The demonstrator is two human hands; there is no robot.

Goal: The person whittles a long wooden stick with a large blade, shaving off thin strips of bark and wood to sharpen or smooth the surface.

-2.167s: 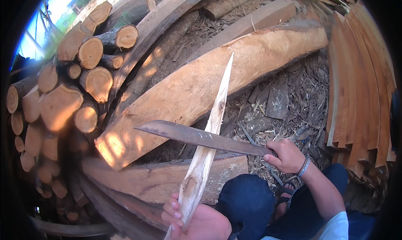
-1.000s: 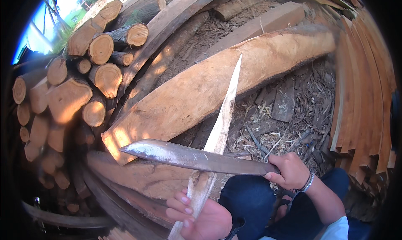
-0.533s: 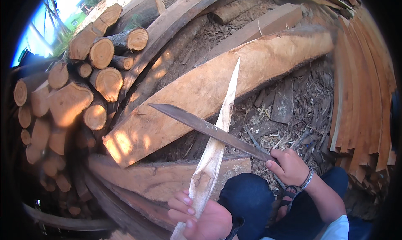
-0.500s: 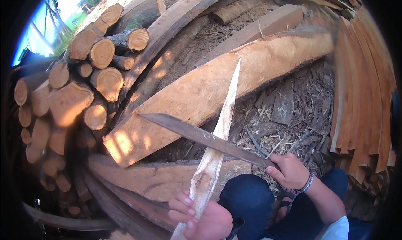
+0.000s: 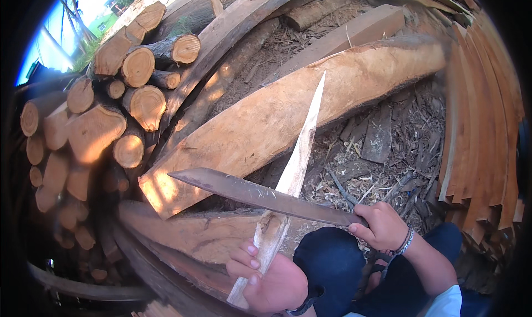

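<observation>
My left hand [image 5: 271, 281] is wrapped round the lower end of a pale, pointed wooden stake [image 5: 299, 156]. The stake slants up and away, its sharp tip in front of the large slab. In my right hand [image 5: 382, 225] is a machete [image 5: 244, 191], gripped by its handle, which the fingers mostly hide. Its dark, worn blade reaches left across the stake, over the stake's lower-middle part. I cannot tell whether the blade touches the wood. Just below the crossing, the stake has a brownish knotty patch.
A thick wooden slab [image 5: 266, 117] lies diagonally beyond the stake, with another slab [image 5: 194, 234] nearer my knees. Cut logs [image 5: 137, 68] are stacked at the left. Sawn boards [image 5: 476, 123] stand in a row at the right. Wood chips and bark [image 5: 354, 178] cover the ground.
The machete has moved down along the stake toward my left hand, its tip shifting left. The stake's tip has shifted slightly up and right.
</observation>
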